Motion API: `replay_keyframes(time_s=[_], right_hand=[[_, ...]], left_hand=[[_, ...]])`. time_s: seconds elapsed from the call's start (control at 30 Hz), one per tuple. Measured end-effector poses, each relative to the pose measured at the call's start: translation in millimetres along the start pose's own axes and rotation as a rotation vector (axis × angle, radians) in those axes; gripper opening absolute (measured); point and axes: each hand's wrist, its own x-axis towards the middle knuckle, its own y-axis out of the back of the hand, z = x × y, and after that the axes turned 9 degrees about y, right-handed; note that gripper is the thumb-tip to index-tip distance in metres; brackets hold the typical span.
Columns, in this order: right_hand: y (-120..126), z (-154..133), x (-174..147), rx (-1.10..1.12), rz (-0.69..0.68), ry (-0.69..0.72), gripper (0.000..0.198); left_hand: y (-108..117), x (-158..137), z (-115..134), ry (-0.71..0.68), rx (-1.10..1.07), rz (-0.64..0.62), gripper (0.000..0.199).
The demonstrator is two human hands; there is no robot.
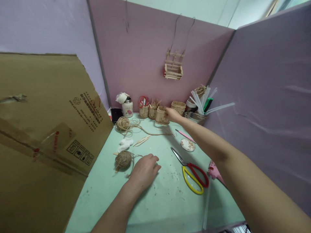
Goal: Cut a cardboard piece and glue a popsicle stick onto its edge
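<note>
"Tan basket [162,116] near the worktop's [107,200] far edge: how have we got it in the head view?"

"Our right hand [173,114] pinches its rim on the right. We can't tell whether the base touches down."

"What might go wrong?"

"Squeezing too hard could bend that rim, and swinging it left could topple the stick-filled basket [152,113] close beside it."

"And our left hand [145,169]?"

"Fingers close together, low over the middle; whether they pinch anything, we can't tell. A careless sweep leftward could roll the twine ball [123,160]. Toward the right edge, dropping our forearm could catch the scissors [186,164]."
</note>
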Motion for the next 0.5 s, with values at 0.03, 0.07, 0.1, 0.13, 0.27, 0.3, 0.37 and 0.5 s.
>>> replay_keyframes(time_s=[0.03, 0.07, 0.1, 0.13, 0.27, 0.3, 0.37, 0.5], right_hand=[[-1.9, 0.6, -1.4, -0.003, 0.009, 0.0, 0.033], [-4.1, 1.4, -3.1, -0.008, 0.018, -0.002, 0.033], [-6.5, 2.4, -5.1, -0.012, 0.026, -0.005, 0.033], [-9.0, 3.4, -7.2, -0.017, 0.034, -0.008, 0.034], [-14.9, 5.2, -13.8, -0.034, 0.06, -0.014, 0.034], [-15.1, 4.1, -15.2, -0.038, 0.067, -0.014, 0.035], [-14.4, -0.6, -19.0, -0.047, 0.087, -0.024, 0.036], [-15.9, -17.4, -34.8, -0.059, 0.146, -0.064, 0.045]], left_hand=[[0.0, 0.0, 0.0, 0.001, 0.001, 0.001, 0.021], [0.0, -0.1, 0.0, 0.007, 0.002, -0.001, 0.022], [0.0, -0.2, 0.0, 0.014, 0.003, -0.004, 0.023], [-0.1, -0.4, 0.1, 0.019, 0.004, -0.009, 0.023], [-1.1, -0.7, 0.3, 0.011, 0.02, -0.022, 0.022], [-1.4, -0.6, 0.3, 0.006, 0.025, -0.022, 0.021], [-1.6, -0.4, 0.4, 0.005, 0.03, -0.025, 0.021], [-0.5, -0.4, 1.5, 0.015, 0.034, -0.035, 0.021]])
